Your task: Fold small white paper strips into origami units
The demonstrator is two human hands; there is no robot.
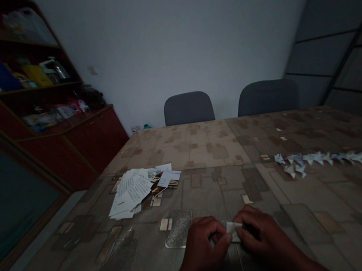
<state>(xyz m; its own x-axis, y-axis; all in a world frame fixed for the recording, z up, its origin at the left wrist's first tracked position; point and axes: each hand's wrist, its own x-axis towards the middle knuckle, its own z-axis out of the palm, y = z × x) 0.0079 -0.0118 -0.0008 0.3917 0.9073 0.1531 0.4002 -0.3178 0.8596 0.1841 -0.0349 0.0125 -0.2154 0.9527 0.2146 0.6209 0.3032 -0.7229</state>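
Observation:
Between my two hands, near the front of the table, is a small folded piece of white paper (234, 232). The thumb and fingers of my left hand (208, 243) pinch its left edge. My right hand (260, 230) grips the same paper from the right, thumb on top. Parts of the paper are hidden by the fingertips. To the left lies a loose pile of printed paper sheets (131, 191). Over on the right, several small folded paper pieces (318, 158) with pointed ends sit in a rough row.
A patterned cloth covers the table (206, 186). Two grey chairs (188, 108) stand at its far edge, before a pale wall. On the left is a red-brown cabinet (95, 137) with shelves of household things. The room is dim.

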